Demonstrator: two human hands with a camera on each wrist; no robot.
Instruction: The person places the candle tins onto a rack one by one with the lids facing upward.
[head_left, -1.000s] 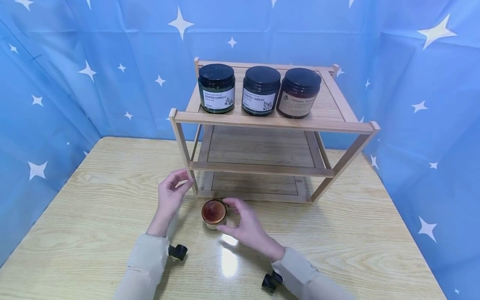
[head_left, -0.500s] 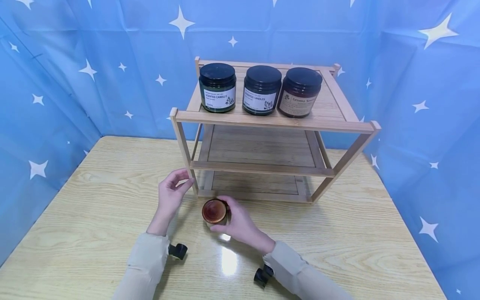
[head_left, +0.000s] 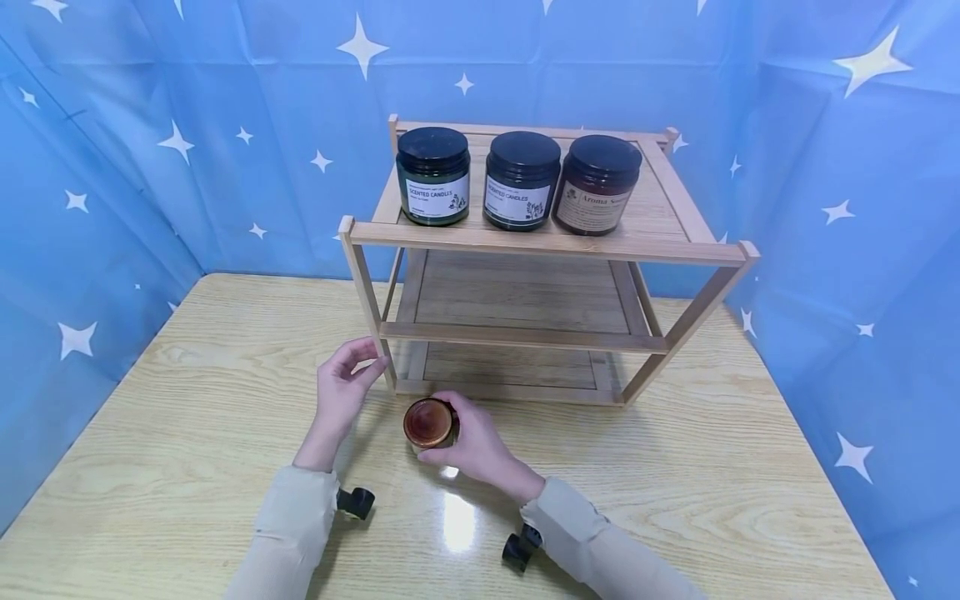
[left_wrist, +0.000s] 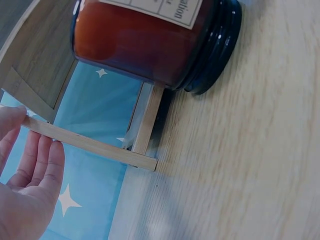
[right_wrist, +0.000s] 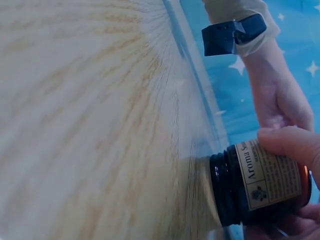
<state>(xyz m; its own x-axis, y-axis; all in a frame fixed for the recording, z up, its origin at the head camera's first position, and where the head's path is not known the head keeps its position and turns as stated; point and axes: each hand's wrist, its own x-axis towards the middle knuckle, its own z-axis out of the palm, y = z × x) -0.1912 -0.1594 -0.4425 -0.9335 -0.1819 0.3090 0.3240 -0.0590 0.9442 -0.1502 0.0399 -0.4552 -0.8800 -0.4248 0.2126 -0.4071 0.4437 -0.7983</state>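
Observation:
An amber candle jar [head_left: 428,422] with a cream "Aroma" label and a black lid is upside down at the table, amber base up. My right hand [head_left: 477,442] grips it from the right, its thumb on the label in the right wrist view. The jar [left_wrist: 137,42] also shows large in the left wrist view, its lid towards the tabletop. My left hand [head_left: 347,379] pinches the front left leg of the wooden shelf rack [head_left: 495,337], thumb on one side and fingers on the other. In the left wrist view the leg [left_wrist: 85,142] runs between them.
On the rack's top shelf stand a green candle jar [head_left: 435,179], a dark candle jar [head_left: 522,183] and a brown candle jar [head_left: 597,187], all with black lids. Two lower shelves lie beneath. A blue star-patterned curtain [head_left: 262,125] surrounds the wooden table [head_left: 187,433].
My right hand has moved left, and its fingers have closed around the upside-down candle jar. The left hand stays at the rack's leg.

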